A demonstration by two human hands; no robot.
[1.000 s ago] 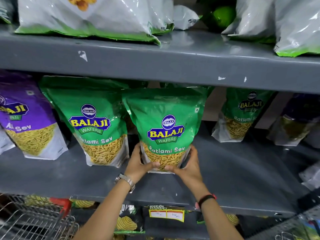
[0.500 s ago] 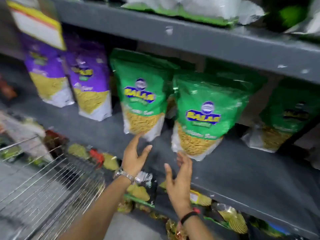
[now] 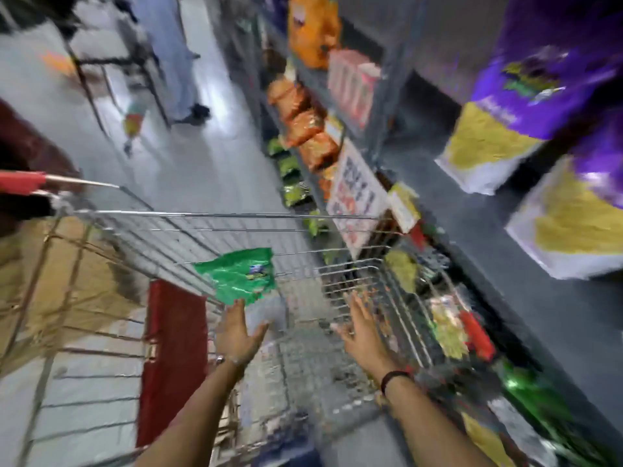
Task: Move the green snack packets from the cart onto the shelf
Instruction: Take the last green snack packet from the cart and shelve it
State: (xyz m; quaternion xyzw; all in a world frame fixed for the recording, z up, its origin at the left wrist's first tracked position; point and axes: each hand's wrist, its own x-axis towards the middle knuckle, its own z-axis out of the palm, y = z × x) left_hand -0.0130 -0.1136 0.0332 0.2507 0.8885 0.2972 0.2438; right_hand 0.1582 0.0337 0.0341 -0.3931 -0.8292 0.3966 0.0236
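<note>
The view is blurred by motion. A green snack packet (image 3: 241, 274) leans inside the wire cart (image 3: 236, 215), near its far left side. My left hand (image 3: 237, 332) hovers open just below the packet, fingertips close to its lower edge, holding nothing. My right hand (image 3: 362, 328) is open too, fingers spread, over the cart's right half. The grey shelf (image 3: 526, 264) runs along the right, with purple packets (image 3: 512, 106) standing on it.
The cart has a red handle (image 3: 23, 182) at the left and a red flap (image 3: 172, 352) inside. Orange and green packets (image 3: 303, 129) fill lower shelves ahead. A price sign (image 3: 357, 200) hangs off the shelf edge. A person (image 3: 172, 55) stands down the aisle.
My hands let go of the green packet on the shelf and drew back. The view swung left and down to the cart, where both open hands now reach toward a packet.
</note>
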